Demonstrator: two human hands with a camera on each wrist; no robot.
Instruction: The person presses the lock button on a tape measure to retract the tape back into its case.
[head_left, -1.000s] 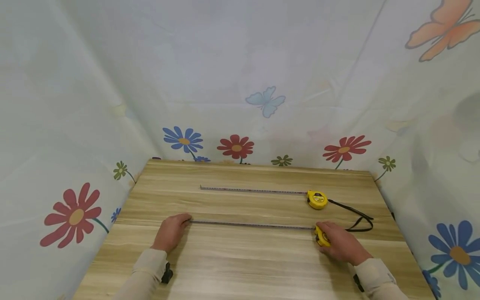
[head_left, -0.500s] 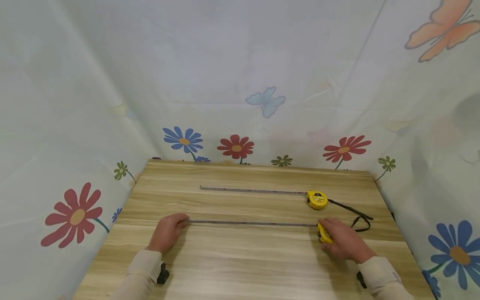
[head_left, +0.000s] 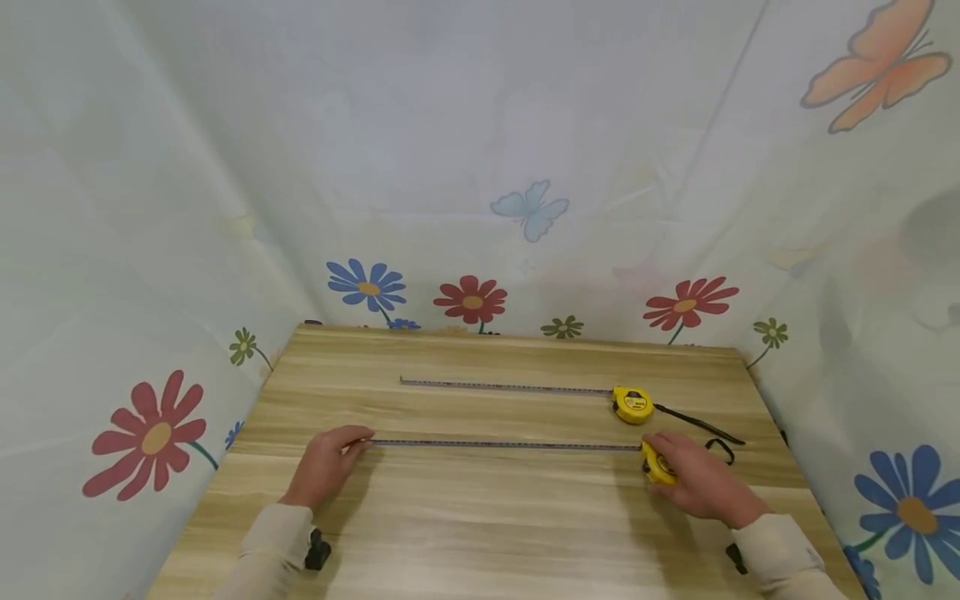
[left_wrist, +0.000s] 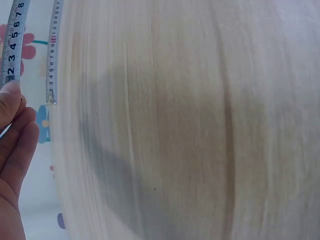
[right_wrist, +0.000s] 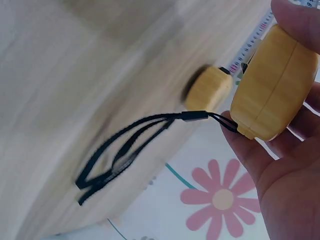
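Observation:
My left hand pinches the free end of a pulled-out measuring blade; in the left wrist view the thumb presses on it just below the 2 mark. At the blade's other end my right hand grips the yellow tape measure. Its case fills the palm in the right wrist view, and a black wrist strap dangles from it. The blade is stretched straight between both hands. Behind it a second yellow tape measure lies on the table, its blade drawn out leftward.
The wood-grain table runs back to a pale curtain printed with flowers and butterflies, which encloses it at the back and both sides. Behind the right hand lies the second tape's black strap.
Both hands have moved apart, the left one leftward and the right one rightward, with more blade showing between them. The second tape measure has stayed in place on the table.

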